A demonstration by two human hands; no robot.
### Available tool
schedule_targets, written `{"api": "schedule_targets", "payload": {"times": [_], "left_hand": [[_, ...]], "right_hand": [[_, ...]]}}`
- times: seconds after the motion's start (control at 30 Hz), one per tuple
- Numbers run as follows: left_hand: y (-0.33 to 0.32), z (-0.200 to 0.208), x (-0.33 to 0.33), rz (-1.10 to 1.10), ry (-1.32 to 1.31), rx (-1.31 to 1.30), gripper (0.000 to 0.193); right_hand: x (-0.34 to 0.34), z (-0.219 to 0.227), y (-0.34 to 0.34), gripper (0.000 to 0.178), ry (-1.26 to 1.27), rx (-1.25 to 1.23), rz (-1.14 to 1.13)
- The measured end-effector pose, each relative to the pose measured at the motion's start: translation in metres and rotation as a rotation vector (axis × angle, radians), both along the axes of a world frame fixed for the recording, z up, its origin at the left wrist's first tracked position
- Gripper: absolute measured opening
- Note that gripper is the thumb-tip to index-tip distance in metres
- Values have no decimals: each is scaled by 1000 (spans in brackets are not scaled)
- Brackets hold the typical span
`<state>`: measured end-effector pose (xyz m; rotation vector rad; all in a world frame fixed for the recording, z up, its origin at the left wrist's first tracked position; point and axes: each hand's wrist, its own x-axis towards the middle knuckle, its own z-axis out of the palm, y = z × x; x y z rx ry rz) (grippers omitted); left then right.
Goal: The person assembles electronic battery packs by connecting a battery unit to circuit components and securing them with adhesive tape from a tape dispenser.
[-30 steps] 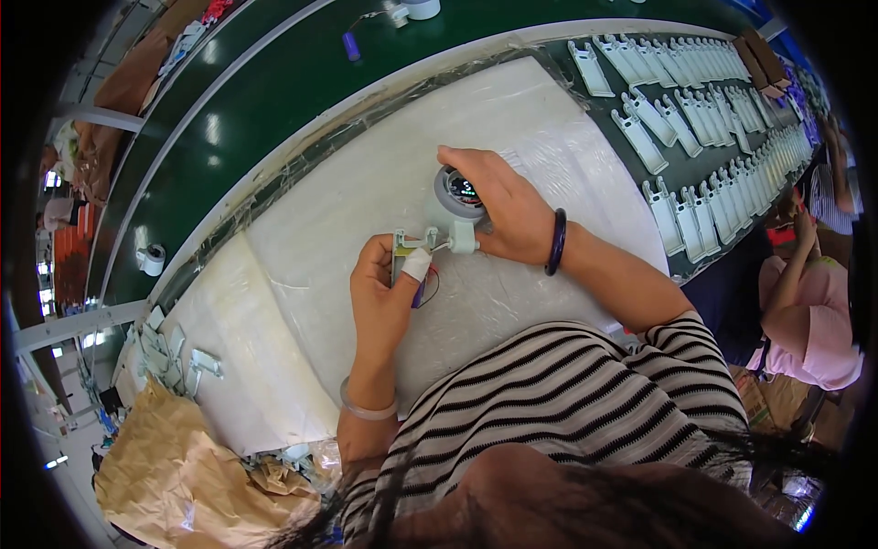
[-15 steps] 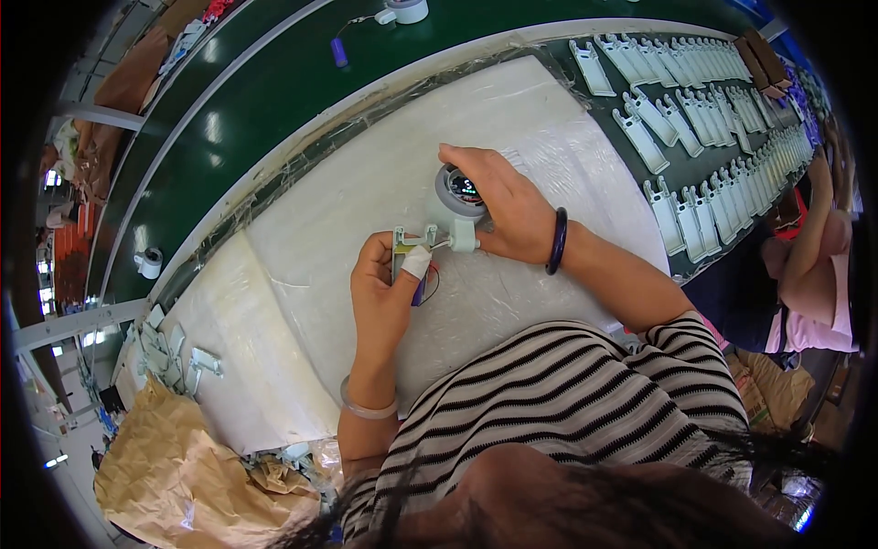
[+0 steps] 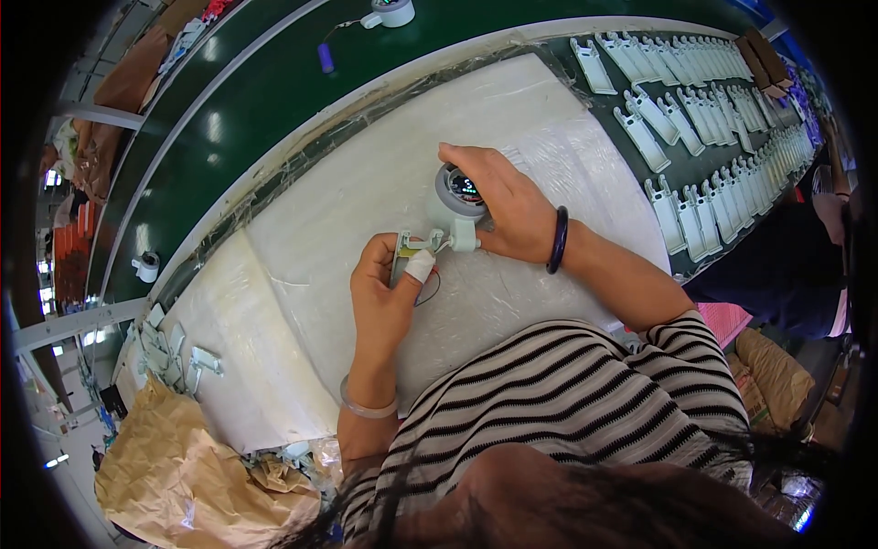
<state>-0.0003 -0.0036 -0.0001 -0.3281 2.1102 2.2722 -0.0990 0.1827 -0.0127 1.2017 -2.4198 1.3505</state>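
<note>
My right hand (image 3: 514,203) wraps round a pale round device head (image 3: 455,203) with a dark, lit display on its top. A short pale green neck (image 3: 464,235) sticks out of the head, toward me. My left hand (image 3: 385,285), its thumb tip taped white, pinches a narrow pale green handle shell (image 3: 402,245) with a forked end. That end lies close against the neck; whether they are joined I cannot tell. A thin dark wire (image 3: 433,291) loops out beside my left thumb. Both pieces are above the plastic-wrapped white pad (image 3: 357,192).
Rows of pale green handle shells (image 3: 681,220) lie on the table at the right. Beyond the pad runs a green conveyor (image 3: 265,101) carrying a round head (image 3: 393,12) wired to a purple battery (image 3: 326,58). Loose shells (image 3: 160,352) and crumpled brown paper (image 3: 197,457) are at left.
The handle shell's forked end has shifted slightly toward the neck, and the purple battery under my left thumb is now hidden. The conveyor's wired head moved left. A person at right shifted back.
</note>
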Motion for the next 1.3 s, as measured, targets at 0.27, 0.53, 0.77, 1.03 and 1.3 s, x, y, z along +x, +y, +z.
{"api": "schedule_targets", "payload": {"times": [0.27,0.53,0.77,1.03,1.3], "left_hand": [[-1,1,-1,21,-39,37,15],[2,-1,-2,23,-35,45,16],[3,-4,-1,72,49,19,22],[-5,-4,-4,229,252,-145,45],[-4,3,4,423,503,-436,53]], "right_hand": [[1,0,-2,92,-16,12,0],[0,-3,0,91,-4,4,-9],[-4,0,-1,92,39,24,36],[-5,-6,-16,99,-31,106,-41],[-75,15,-90,99,28,267,193]]}}
